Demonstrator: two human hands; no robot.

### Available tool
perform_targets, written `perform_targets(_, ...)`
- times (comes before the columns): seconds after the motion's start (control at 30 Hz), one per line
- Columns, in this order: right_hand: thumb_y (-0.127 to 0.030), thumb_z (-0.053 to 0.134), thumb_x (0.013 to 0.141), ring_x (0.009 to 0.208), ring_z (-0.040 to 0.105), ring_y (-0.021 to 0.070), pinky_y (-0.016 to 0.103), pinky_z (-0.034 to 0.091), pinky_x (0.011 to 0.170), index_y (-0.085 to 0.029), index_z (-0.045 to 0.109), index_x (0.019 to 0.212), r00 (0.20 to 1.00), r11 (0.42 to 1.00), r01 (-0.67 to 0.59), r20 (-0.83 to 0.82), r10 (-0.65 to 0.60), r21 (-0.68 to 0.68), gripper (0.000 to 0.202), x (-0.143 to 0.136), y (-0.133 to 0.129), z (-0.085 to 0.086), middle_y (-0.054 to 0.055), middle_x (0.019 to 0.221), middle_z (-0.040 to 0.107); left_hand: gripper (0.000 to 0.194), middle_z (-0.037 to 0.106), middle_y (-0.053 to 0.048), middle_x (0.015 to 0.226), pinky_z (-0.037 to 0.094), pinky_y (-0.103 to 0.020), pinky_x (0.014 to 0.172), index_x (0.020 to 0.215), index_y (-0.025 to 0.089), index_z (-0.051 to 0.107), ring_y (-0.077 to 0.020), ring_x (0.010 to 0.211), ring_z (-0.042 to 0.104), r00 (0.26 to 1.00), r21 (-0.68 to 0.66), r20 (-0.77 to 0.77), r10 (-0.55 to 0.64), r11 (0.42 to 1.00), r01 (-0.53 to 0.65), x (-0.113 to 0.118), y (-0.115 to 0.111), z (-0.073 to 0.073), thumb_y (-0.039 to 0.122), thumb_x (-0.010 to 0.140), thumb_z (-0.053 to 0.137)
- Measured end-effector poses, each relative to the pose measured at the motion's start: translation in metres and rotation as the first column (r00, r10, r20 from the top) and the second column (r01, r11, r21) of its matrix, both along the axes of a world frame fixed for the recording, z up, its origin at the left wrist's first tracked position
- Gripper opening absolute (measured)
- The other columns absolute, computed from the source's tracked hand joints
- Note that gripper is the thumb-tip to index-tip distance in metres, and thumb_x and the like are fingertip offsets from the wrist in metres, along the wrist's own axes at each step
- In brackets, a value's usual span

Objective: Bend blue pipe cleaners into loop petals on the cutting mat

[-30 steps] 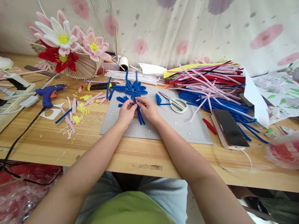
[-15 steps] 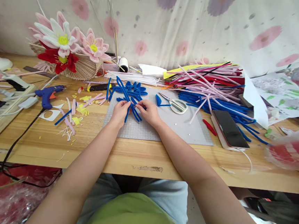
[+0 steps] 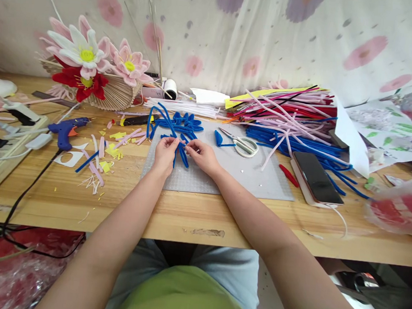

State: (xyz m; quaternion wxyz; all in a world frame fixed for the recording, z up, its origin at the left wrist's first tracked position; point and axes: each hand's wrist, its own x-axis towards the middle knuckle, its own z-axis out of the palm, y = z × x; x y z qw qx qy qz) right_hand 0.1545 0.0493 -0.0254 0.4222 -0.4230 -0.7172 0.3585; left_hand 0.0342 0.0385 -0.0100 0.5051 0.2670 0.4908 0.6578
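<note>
Blue pipe cleaners are pinched between the fingertips of my left hand and my right hand, above the grey cutting mat. Their lower ends hang as a narrow loop between my hands, while long strands arch up past my left fingers. Just behind lie folded blue petal shapes, partly overlapped by the strands. Scissors with pale handles rest on the mat to the right, beside a small blue bent piece. My fingertips hide the point where the strands meet.
Left are a blue glue gun, pink and yellow scraps and a fan with fuzzy flowers. At right lie a bundle of coloured pipe cleaners, a phone, a red piece and a plastic-wrapped tub.
The held blue strands have shifted: their upper ends now arch further left, and the lower ends have drawn together into a narrow loop. Both hands stay in nearly the same place.
</note>
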Motion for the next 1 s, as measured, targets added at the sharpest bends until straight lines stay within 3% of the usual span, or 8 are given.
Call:
perform_targets(0.1, -0.042, 0.054, 0.076, 0.058, 0.051, 0.0094, 0.023, 0.042, 0.058, -0.019, 0.057, 0.082, 0.989, 0.987, -0.064, -0.145, 0.042, -0.149, 0.024, -0.004, 0.001, -0.005, -0.002, 0.069, 0.059, 0.015, 0.06, 0.003, 0.065, 0.048, -0.024, 0.072, 0.073, 0.016, 0.047, -0.0106, 0.071, 0.064, 1.0, 0.035, -0.014, 0.004, 0.999, -0.003, 0.002, 0.001, -0.003, 0.016, 0.072, 0.063)
perform_targets(0.17, -0.043, 0.054, 0.076, 0.056, 0.05, 0.0093, 0.023, 0.043, 0.057, -0.019, 0.058, 0.085, 0.987, 0.975, -0.088, -0.15, 0.057, -0.202, 0.026, -0.006, 0.001, -0.007, -0.002, 0.066, 0.058, 0.018, 0.06, 0.003, 0.067, 0.048, -0.024, 0.074, 0.073, 0.016, 0.047, -0.0112, 0.074, 0.064, 1.0, 0.061, -0.011, 0.02, 0.998, -0.019, 0.003, 0.001, -0.005, 0.018, 0.07, 0.065)
perform_targets(0.3, -0.038, 0.052, 0.08, 0.07, 0.056, 0.013, 0.027, 0.045, 0.071, -0.019, 0.061, 0.095, 0.996, 0.991, -0.09, -0.013, 0.089, -0.099, 0.026, -0.009, -0.002, -0.004, 0.001, 0.076, 0.062, 0.021, 0.062, 0.002, 0.07, 0.047, -0.025, 0.077, 0.075, 0.018, 0.047, -0.0113, 0.077, 0.064, 0.998, 0.102, 0.018, 0.054, 0.993, -0.056, 0.003, 0.002, -0.004, 0.023, 0.069, 0.067)
perform_targets(0.5, -0.031, 0.045, 0.085, 0.087, 0.058, 0.0177, 0.033, 0.043, 0.082, -0.021, 0.061, 0.1, 0.991, 0.999, -0.041, 0.125, 0.042, -0.012, 0.025, -0.008, -0.004, 0.001, 0.005, 0.095, 0.065, 0.018, 0.067, -0.006, 0.079, 0.049, -0.024, 0.072, 0.081, 0.015, 0.059, -0.0138, 0.081, 0.064, 0.977, -0.055, 0.063, -0.204, 0.977, 0.207, 0.005, -0.005, 0.002, 0.033, 0.081, 0.055)
perform_targets(0.7, -0.033, 0.044, 0.086, 0.096, 0.058, 0.0183, 0.032, 0.041, 0.087, -0.023, 0.059, 0.108, 0.997, 1.0, 0.006, 0.071, -0.005, -0.014, 0.028, -0.003, -0.002, 0.0, 0.003, 0.105, 0.064, 0.021, 0.068, -0.006, 0.087, 0.049, -0.024, 0.076, 0.081, 0.016, 0.062, -0.0143, 0.09, 0.063, 0.963, 0.007, 0.04, -0.265, 0.964, 0.265, 0.009, -0.009, 0.004, 0.032, 0.085, 0.049)
perform_targets(0.8, -0.039, 0.041, 0.087, 0.09, 0.058, 0.017, 0.03, 0.042, 0.082, -0.024, 0.061, 0.102, 0.999, 0.999, -0.042, 0.021, 0.042, 0.001, 0.029, -0.003, -0.003, 0.0, 0.002, 0.097, 0.065, 0.022, 0.069, -0.006, 0.085, 0.049, -0.026, 0.078, 0.077, 0.016, 0.06, -0.0149, 0.089, 0.064, 0.976, 0.062, 0.031, -0.217, 0.975, 0.215, 0.009, -0.009, 0.004, 0.03, 0.086, 0.047)
perform_targets(0.9, -0.045, 0.041, 0.086, 0.071, 0.055, 0.014, 0.027, 0.041, 0.07, -0.02, 0.062, 0.082, 0.998, 0.998, -0.055, 0.043, 0.056, -0.017, 0.033, -0.006, -0.004, 0.0, 0.001, 0.076, 0.062, 0.023, 0.068, -0.006, 0.08, 0.05, -0.027, 0.076, 0.074, 0.016, 0.056, -0.015, 0.085, 0.065, 0.987, 0.088, 0.06, -0.146, 0.986, 0.141, 0.007, -0.007, 0.004, 0.031, 0.087, 0.044)
perform_targets(1.0, -0.049, 0.04, 0.086, 0.058, 0.048, 0.0106, 0.024, 0.038, 0.062, -0.019, 0.053, 0.063, 0.99, 0.991, -0.121, 0.068, 0.125, -0.047, 0.04, -0.008, -0.008, 0.002, -0.002, 0.059, 0.054, 0.023, 0.066, -0.004, 0.075, 0.05, -0.027, 0.076, 0.073, 0.018, 0.051, -0.014, 0.082, 0.065, 0.99, 0.058, 0.108, -0.091, 0.995, 0.086, 0.005, -0.006, 0.005, 0.032, 0.089, 0.042)
